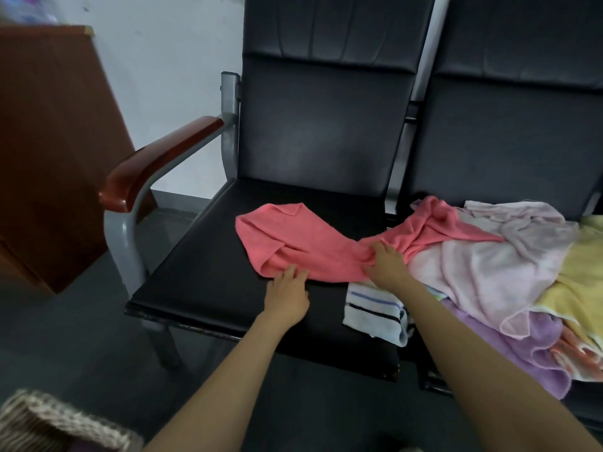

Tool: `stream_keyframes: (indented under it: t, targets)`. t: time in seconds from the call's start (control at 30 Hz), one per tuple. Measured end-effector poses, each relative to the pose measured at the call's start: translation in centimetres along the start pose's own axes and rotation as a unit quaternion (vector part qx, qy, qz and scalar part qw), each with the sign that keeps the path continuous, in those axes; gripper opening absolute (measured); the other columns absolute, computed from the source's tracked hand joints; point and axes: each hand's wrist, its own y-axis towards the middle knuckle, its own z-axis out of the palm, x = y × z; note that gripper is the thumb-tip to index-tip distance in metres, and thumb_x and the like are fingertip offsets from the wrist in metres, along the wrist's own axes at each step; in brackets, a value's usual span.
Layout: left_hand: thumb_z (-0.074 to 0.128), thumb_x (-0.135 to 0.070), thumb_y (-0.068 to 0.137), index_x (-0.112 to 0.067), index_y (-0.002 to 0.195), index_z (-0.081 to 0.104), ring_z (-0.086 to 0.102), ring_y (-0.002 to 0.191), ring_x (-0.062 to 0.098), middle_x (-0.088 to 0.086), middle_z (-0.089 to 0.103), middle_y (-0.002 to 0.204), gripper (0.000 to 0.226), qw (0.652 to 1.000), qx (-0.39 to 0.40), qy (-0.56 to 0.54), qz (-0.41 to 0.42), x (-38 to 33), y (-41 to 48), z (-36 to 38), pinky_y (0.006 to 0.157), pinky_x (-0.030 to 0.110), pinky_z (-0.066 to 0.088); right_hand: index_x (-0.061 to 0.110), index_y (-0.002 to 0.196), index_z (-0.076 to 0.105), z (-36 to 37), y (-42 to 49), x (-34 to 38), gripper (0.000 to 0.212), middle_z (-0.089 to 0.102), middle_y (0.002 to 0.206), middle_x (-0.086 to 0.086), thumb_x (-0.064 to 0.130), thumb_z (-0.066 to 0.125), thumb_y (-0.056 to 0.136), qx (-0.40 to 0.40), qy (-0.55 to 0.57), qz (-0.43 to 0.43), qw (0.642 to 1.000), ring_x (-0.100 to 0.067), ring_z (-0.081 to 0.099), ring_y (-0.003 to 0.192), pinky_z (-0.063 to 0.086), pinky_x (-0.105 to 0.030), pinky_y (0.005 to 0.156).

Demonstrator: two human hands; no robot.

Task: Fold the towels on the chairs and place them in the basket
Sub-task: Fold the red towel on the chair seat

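A: Layout?
B: Two black chairs side by side. Left chair (202, 272) had a wooden armrest; right chair (505, 125) carried the towel pile (489, 272).
A: Coral towel?
B: Coral towel (293, 236) lay unfolded across left seat, one end on the pile. Wicker basket (49, 415) sat on floor, well apart. Striped towel (372, 308) lay at seat's front-right.
A: Hands?
B: Left hand (287, 295) lay flat on towel's near edge, grip released; right hand (386, 259) grip bunched coral towel's mid.

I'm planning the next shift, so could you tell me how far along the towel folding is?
Nothing looks finished: the woven basket hides its contents. In hand: the coral towel, unfolded on the left chair seat, right hand bunching it, left hand touching its edge. Left: the towel pile on the right chair.
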Motion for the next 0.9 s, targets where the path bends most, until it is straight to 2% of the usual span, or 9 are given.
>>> stream_keyframes:
  t: [0.13, 0.27, 0.4, 0.53, 0.6, 0.7, 0.77, 0.83, 0.9]
  targets:
    - [0.046, -0.019, 0.097, -0.009, 0.138, 0.033, 0.038, 0.127, 0.028, 0.010, 0.034, 0.143, 0.044, 0.998, -0.050, 0.001, -0.030, -0.8, 0.9, 0.8, 0.102, 0.036, 0.034, 0.010, 0.129, 0.050, -0.1, 1.0, -1.3, 0.039, 0.046, 0.131, -0.021, 0.018, 0.054, 0.091, -0.031, -0.010, -0.007, 0.999, -0.037, 0.039, 0.126, 0.035, -0.042, 0.105]
    - [0.054, -0.017, 0.094, -0.003, 0.128, 0.034, 0.043, 0.117, 0.029, 0.016, 0.031, 0.137, 0.042, 0.994, -0.078, -0.052, -0.061, -1.2, 1.1, 0.9, 0.093, 0.036, 0.041, 0.017, 0.119, 0.059, 0.3, 1.1, -1.6, 0.037, 0.054, 0.119, -0.014, 0.040, 0.055, 0.091, -0.013, -0.021, -0.034, 0.999, -0.032, 0.051, 0.111, 0.045, -0.043, 0.095]
    - [0.041, -0.028, 0.100, -0.010, 0.137, 0.035, 0.037, 0.124, 0.026, 0.010, 0.033, 0.139, 0.042, 0.995, -0.057, 0.070, -0.039, -0.8, 0.9, 0.9, 0.100, 0.035, 0.033, 0.009, 0.112, 0.060, 0.6, 1.2, -1.4, 0.027, 0.054, 0.116, -0.015, 0.026, 0.054, 0.092, -0.014, -0.041, -0.023, 0.999, -0.032, 0.052, 0.105, 0.046, -0.042, 0.092]
    - [0.039, -0.022, 0.100, -0.017, 0.129, 0.047, 0.035, 0.124, 0.027, 0.008, 0.036, 0.137, 0.030, 0.996, -0.035, 0.068, -0.054, -0.2, 0.8, 0.5, 0.105, 0.039, 0.031, 0.006, 0.108, 0.058, -0.4, 0.4, 0.2, 0.019, 0.052, 0.109, -0.015, 0.018, 0.052, 0.094, -0.118, 0.080, -0.029, 0.989, -0.029, 0.051, 0.099, 0.042, -0.037, 0.089]
    - [0.040, -0.018, 0.098, -0.015, 0.118, 0.053, 0.039, 0.118, 0.026, 0.006, 0.037, 0.134, 0.023, 0.998, -0.019, 0.029, -0.048, -0.1, 0.6, 0.2, 0.097, 0.037, 0.038, 0.010, 0.106, 0.056, -1.9, -0.4, 1.6, 0.014, 0.056, 0.105, -0.009, 0.017, 0.052, 0.095, -0.173, 0.164, -0.059, 0.969, -0.024, 0.051, 0.096, 0.040, -0.031, 0.084]
    - [0.036, -0.005, 0.094, -0.011, 0.107, 0.049, 0.046, 0.089, 0.019, 0.005, 0.048, 0.113, 0.019, 0.997, -0.003, -0.067, -0.022, 0.2, -0.1, -0.7, 0.079, 0.037, 0.044, 0.011, 0.097, 0.053, -4.5, -2.1, 3.8, 0.007, 0.058, 0.087, 0.003, 0.017, 0.050, 0.097, -0.225, 0.199, -0.122, 0.946, -0.020, 0.055, 0.087, 0.038, -0.030, 0.072]
    - [0.033, -0.003, 0.094, -0.011, 0.103, 0.043, 0.046, 0.077, 0.016, 0.002, 0.051, 0.093, 0.016, 0.977, -0.056, -0.202, -0.036, 0.1, -0.7, -2.2, 0.070, 0.031, 0.045, 0.010, 0.093, 0.049, -6.1, -3.6, 5.3, 0.010, 0.052, 0.073, 0.005, 0.019, 0.048, 0.098, -0.258, 0.218, -0.158, 0.928, -0.018, 0.053, 0.074, 0.037, -0.030, 0.067]
    - [0.033, -0.007, 0.098, -0.013, 0.098, 0.039, 0.050, 0.074, 0.017, -0.001, 0.051, 0.083, 0.009, 0.935, -0.171, -0.303, -0.066, -0.1, -1.3, -4.7, 0.060, 0.027, 0.038, 0.010, 0.094, 0.049, -7.5, -5.0, 6.7, 0.014, 0.048, 0.067, 0.007, 0.022, 0.046, 0.099, -0.278, 0.228, -0.190, 0.914, -0.015, 0.050, 0.066, 0.036, -0.026, 0.065]
    - [0.035, -0.008, 0.098, -0.012, 0.096, 0.042, 0.051, 0.082, 0.021, 0.005, 0.052, 0.091, 0.008, 0.892, -0.304, -0.324, -0.084, 0.4, -1.5, -7.0, 0.069, 0.030, 0.037, 0.012, 0.093, 0.047, -8.5, -6.2, 8.0, 0.014, 0.046, 0.065, 0.008, 0.024, 0.045, 0.100, -0.266, 0.222, -0.218, 0.912, -0.010, 0.047, 0.062, 0.034, -0.024, 0.063]
